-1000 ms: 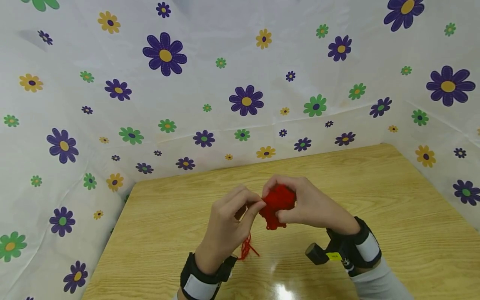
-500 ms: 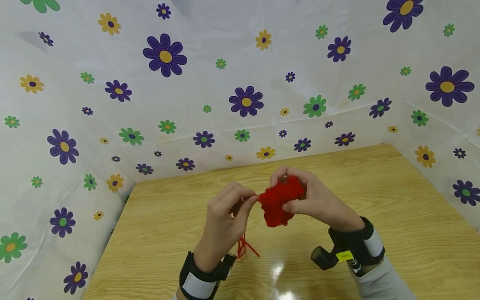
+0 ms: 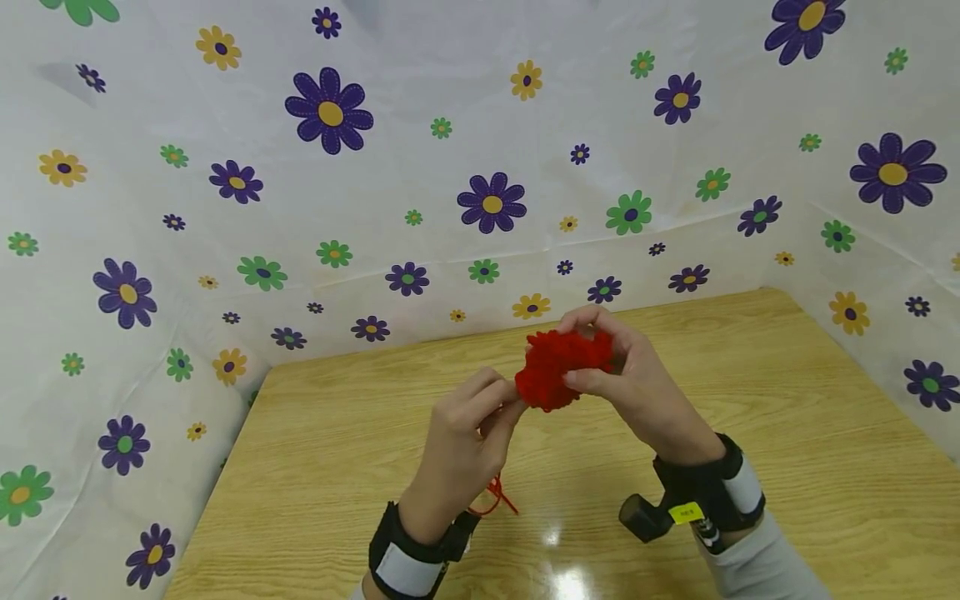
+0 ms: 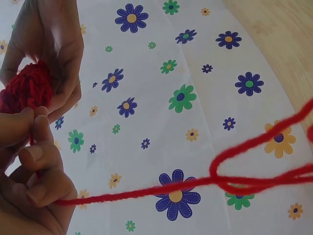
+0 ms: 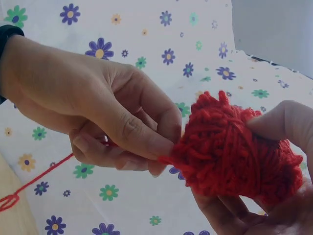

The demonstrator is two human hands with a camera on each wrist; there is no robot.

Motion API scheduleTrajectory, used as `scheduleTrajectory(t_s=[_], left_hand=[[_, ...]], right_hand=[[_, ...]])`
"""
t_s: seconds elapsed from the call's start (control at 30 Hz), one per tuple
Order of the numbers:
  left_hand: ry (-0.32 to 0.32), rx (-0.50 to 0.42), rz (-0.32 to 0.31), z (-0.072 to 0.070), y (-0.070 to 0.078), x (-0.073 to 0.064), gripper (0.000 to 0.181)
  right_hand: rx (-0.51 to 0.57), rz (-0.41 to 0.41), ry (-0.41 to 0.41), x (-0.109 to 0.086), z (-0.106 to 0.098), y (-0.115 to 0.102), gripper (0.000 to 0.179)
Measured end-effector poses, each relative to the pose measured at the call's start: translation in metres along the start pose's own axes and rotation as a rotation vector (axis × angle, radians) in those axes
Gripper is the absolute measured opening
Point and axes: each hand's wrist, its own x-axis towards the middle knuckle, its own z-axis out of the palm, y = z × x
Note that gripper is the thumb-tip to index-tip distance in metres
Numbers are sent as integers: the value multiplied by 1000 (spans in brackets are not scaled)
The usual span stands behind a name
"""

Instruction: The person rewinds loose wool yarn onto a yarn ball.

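Observation:
A bundle of red yarn (image 3: 551, 371), with strands wound round its middle, is held above the table in my right hand (image 3: 645, 383). In the right wrist view the right thumb presses on the yarn bundle (image 5: 230, 152) while the fingers support it from below. My left hand (image 3: 472, 442) pinches a strand at the bundle's near end between thumb and index finger. From there the red strand (image 4: 132, 195) runs through the curled left fingers and trails off to a loose loop. In the head view the strand's tail (image 3: 495, 496) shows below the left hand.
The wooden table (image 3: 337, 442) lies beneath both hands. A white cloth with flowers (image 3: 420, 167) stands behind and at both sides. Black camera straps are on the left wrist (image 3: 416, 554) and right wrist (image 3: 712, 492).
The right hand has moved up and slightly right, turning the yarn bundle. The left hand drew a little away from it, then came back against its end, still pinching the strand.

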Motion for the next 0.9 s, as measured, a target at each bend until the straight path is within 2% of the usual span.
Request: scheduleTrajectory(t_s=[0.2,0.37,0.57,0.8,0.9], left_hand=[[5,-3,-5,-1,0,0,11],[-30,-2,-3,1,1,0,8],[-55,21,26,6,2,-2,6],[-97,46,36,8,5,-1,3],[-123,53,45,10,7,-2,3]], right_hand=[[-24,5,71,0,2,-1,38],[38,10,108,0,3,-1,38],[115,-43,140,2,6,3,37],[178,-69,221,1,12,4,37],[183,-104,257,2,16,7,39]])
